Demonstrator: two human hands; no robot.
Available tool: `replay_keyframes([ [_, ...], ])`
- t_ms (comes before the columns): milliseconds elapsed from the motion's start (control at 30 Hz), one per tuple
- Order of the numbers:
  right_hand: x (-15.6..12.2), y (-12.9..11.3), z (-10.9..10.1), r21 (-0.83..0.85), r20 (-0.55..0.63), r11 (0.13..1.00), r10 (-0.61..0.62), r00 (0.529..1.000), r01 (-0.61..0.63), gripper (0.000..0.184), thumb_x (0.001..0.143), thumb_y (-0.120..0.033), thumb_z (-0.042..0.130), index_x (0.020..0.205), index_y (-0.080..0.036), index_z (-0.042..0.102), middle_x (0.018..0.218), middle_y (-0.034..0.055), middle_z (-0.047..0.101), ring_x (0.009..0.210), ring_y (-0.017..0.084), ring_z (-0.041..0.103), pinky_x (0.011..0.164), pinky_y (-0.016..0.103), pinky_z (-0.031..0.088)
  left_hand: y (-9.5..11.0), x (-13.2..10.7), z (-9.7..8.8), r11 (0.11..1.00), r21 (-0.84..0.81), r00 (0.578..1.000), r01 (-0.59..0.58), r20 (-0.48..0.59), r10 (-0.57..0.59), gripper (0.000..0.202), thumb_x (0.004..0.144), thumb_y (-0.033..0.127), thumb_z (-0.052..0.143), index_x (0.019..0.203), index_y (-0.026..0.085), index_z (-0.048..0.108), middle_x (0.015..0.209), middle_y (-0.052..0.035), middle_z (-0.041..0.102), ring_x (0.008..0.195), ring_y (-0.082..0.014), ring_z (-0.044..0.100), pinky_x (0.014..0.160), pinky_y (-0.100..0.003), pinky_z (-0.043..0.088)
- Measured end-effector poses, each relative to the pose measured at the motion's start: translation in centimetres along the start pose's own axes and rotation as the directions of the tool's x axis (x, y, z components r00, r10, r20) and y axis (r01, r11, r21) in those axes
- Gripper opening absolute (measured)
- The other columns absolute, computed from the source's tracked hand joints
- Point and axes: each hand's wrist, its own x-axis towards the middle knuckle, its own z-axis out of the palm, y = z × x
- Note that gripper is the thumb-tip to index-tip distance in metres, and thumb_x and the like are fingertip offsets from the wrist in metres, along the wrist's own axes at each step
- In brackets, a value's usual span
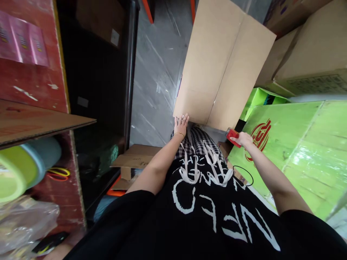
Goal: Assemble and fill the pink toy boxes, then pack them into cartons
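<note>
A large closed cardboard box (217, 65) stands in front of my legs, a seam running lengthwise between its top flaps. My left hand (181, 124) lies on the box's near left corner, fingers spread over the edge. At the near right corner, my right hand (244, 139) is closed around a red tool that looks like a tape dispenser (233, 137). Its grey end is close to the box edge; whether it touches cannot be told. My palm and fingers hide part of the tool.
Green cartons (292, 133) and stacked brown boxes (311, 54) flank the right side. On the left are a red-topped table (29, 83), scissors (58, 174) and plastic tubs (43, 155). An open carton (135, 155) sits beside my left arm. Grey floor (154, 72) shows between.
</note>
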Motion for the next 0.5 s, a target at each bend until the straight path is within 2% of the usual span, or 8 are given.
replay_keyframes([
  [300, 0.3, 0.0, 0.1, 0.014, -0.017, 1.0, -0.017, 1.0, 0.018, 0.07, 0.079, -0.075, 0.06, 0.106, -0.012, 0.072, 0.105, 0.0199, 0.072, 0.106, 0.029, 0.07, 0.084, 0.036, 0.056, 0.0, 0.1, 0.0, 0.992, -0.125, 0.999, -0.016, -0.041, 0.011, 0.067, 0.091, 0.007, 0.023, 0.158, 0.017, 0.029, 0.167, -0.0057, 0.021, 0.157, -0.026, 0.002, 0.123, -0.061, -0.01],
  [400, -0.1, -2.0, -0.2, 0.017, -0.036, 1.0, 0.014, 0.999, -0.013, 0.062, 0.08, -0.066, 0.066, 0.109, -0.011, 0.072, 0.106, 0.0214, 0.072, 0.108, 0.029, 0.069, 0.086, 0.035, 0.056, 0.4, 0.1, 0.1, 0.989, -0.145, 0.999, -0.018, -0.046, 0.011, 0.066, 0.092, 0.009, 0.023, 0.158, 0.015, 0.029, 0.167, -0.0077, 0.02, 0.157, -0.027, 0.001, 0.123, -0.062, -0.011],
  [500, -0.2, -5.8, -0.2, 0.035, -0.04, 0.999, 0.023, 0.999, -0.022, 0.048, 0.083, -0.049, 0.071, 0.111, -0.01, 0.072, 0.109, 0.0238, 0.072, 0.113, 0.031, 0.068, 0.09, 0.04, 0.056, 0.8, 0.0, 0.2, 0.991, -0.136, 0.999, -0.009, -0.048, 0.003, 0.064, 0.093, 0.01, 0.021, 0.157, 0.011, 0.029, 0.167, -0.0093, 0.019, 0.157, -0.0277, -0.001, 0.123, -0.062, -0.009],
])
